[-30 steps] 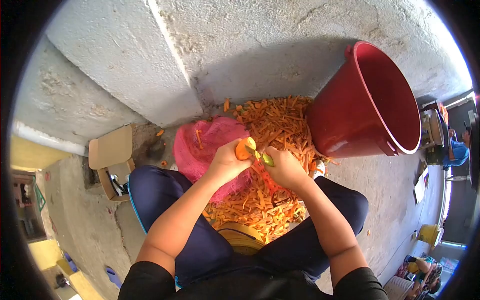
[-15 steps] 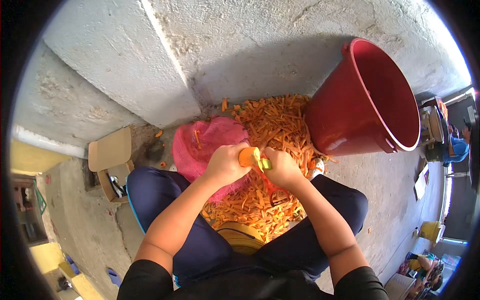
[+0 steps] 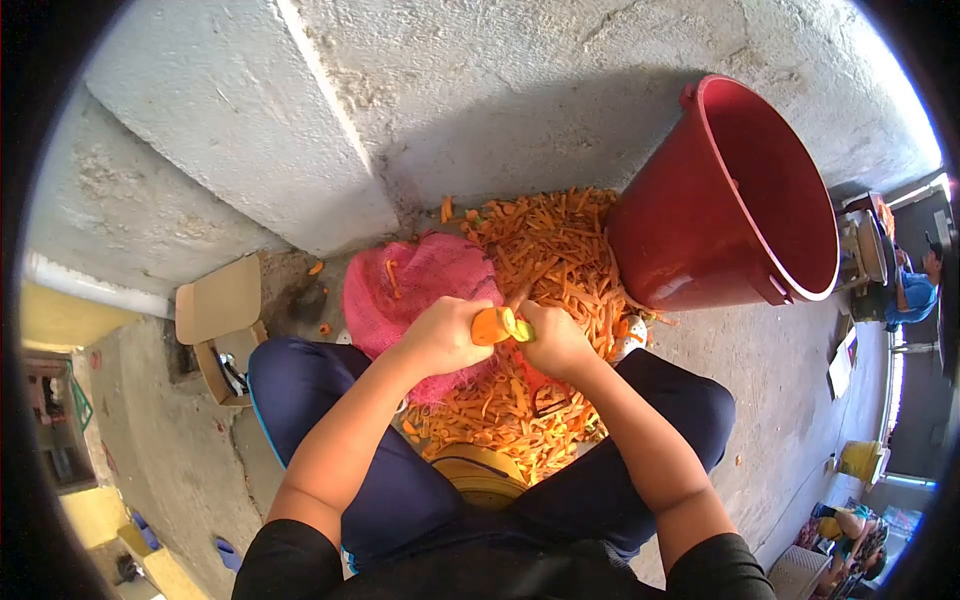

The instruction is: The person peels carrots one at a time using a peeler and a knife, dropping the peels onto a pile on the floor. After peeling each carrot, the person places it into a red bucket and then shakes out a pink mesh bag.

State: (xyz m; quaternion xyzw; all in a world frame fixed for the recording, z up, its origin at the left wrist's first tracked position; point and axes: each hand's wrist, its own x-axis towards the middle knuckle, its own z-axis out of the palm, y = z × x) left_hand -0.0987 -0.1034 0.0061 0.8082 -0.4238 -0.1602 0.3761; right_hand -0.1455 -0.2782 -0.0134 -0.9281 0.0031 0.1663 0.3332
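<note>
My left hand (image 3: pixel 447 336) is closed around a thick orange carrot (image 3: pixel 491 327), whose blunt end points to the right. Closed just beside it, my right hand (image 3: pixel 557 343) grips what looks like a peeler with a yellow-green part (image 3: pixel 524 331) that meets the carrot's end. Its blade is too small to make out. Under both hands lies a heap of orange peelings (image 3: pixel 545 245), spread between my legs. A pink mesh sack (image 3: pixel 415 290) rests on the left of the heap, partly behind my left hand.
A large red bucket (image 3: pixel 665 235) leans at the right of the heap, near the rough grey wall (image 3: pixel 500 90). An open cardboard box (image 3: pixel 220 300) stands on the left. Farther right are two people, one in blue (image 3: pixel 915 295).
Both hands have come slightly lower, still together. The carrot has shifted a little down and left, and its end face is turned differently.
</note>
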